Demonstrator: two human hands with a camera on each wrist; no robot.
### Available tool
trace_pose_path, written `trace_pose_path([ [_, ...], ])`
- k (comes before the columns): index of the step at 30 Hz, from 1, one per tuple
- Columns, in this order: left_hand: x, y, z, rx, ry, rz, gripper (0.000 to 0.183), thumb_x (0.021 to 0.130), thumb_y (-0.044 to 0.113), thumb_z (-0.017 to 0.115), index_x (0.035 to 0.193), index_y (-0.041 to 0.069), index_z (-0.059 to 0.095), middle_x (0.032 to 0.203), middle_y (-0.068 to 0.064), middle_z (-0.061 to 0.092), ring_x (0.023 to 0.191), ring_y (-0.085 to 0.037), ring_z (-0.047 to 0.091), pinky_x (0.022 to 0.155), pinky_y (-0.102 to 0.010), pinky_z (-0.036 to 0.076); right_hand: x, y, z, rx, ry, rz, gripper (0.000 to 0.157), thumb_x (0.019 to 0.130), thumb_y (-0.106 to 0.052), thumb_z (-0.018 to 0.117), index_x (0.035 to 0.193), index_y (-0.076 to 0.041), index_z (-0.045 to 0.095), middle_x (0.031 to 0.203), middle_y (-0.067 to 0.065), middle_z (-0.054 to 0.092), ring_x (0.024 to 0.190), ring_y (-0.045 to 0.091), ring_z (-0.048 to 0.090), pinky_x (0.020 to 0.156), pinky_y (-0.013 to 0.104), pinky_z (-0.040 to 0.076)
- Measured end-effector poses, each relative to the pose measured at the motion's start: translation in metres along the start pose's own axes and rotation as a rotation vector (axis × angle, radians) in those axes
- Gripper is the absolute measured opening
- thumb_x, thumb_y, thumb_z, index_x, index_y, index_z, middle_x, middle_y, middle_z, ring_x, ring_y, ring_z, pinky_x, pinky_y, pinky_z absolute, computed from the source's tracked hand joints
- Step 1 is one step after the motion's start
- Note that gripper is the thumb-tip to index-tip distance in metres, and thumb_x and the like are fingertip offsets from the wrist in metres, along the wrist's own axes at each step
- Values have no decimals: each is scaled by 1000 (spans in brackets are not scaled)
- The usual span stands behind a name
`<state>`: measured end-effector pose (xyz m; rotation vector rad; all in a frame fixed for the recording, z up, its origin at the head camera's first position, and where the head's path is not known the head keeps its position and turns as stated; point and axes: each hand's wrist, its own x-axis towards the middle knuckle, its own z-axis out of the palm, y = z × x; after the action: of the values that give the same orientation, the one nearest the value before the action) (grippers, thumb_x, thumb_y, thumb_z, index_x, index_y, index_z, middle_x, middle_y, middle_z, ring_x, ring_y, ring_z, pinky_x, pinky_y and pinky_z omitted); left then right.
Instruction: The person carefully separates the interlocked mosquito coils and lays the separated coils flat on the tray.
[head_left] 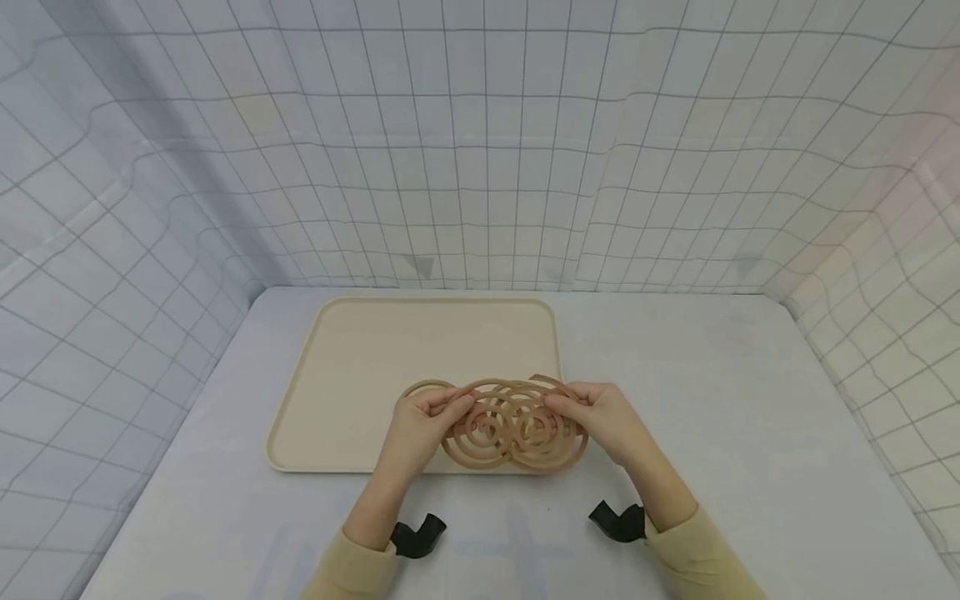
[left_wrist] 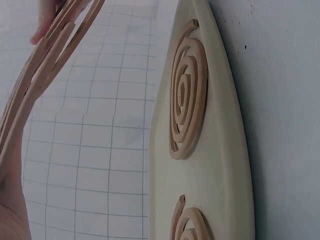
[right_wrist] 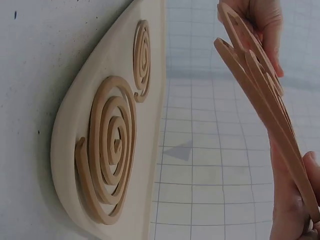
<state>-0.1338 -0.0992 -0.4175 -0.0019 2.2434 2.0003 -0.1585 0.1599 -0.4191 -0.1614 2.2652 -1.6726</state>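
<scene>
Brown spiral mosquito coils, overlapping one another, are held up over the near right part of a cream tray. My left hand pinches them on the left, thumb on top; my right hand pinches the right side the same way. Seen edge-on in the right wrist view, the held coils spread apart in layers at the left hand's end. How many are held I cannot tell. Below, flat on the tray, lie a large-looking coil and a second coil, apart from each other.
The tray rests on a white table. Grid-patterned white curtains enclose the back and sides. Black curved pieces stick out at both wrists beside the yellow sleeves.
</scene>
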Motion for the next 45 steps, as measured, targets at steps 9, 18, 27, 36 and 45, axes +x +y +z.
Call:
trace_pose_path([
  [9,2,-2,1,-120,77,-44,28,94,13,67,117,-2,70,98,-9,76,81,-7,71,71,-20,58,1,0,3,139,27,-16,35,95,-22,66,108,11,69,77,-5,72,70,4,66,67,23,57],
  [18,0,-4,9,-238,188,-15,28,96,13,64,116,-7,67,91,-4,76,80,-7,72,71,-21,59,-2,-2,7,250,134,22,31,95,-18,66,108,10,70,76,-7,72,70,4,66,65,21,56],
  [27,-12,-2,0,-285,-39,-7,31,98,10,60,120,-12,58,92,8,74,83,-6,71,73,-22,59,-14,0,2,187,122,6,27,94,-21,67,104,5,72,80,-8,71,73,5,62,67,22,54],
  [36,-10,3,-10,32,-327,32,35,98,21,62,115,-9,67,97,-16,74,77,-5,65,68,-21,55,-25,-8,-10,-57,28,-76,28,92,-29,70,101,-3,75,81,0,70,75,10,62,66,27,54],
  [45,-11,8,-1,316,-278,160,18,93,21,68,96,5,76,77,-6,73,62,-2,55,54,-17,44,-20,-10,-10,-96,-214,-130,28,90,-26,72,107,-3,72,86,7,74,74,8,67,68,25,56],
])
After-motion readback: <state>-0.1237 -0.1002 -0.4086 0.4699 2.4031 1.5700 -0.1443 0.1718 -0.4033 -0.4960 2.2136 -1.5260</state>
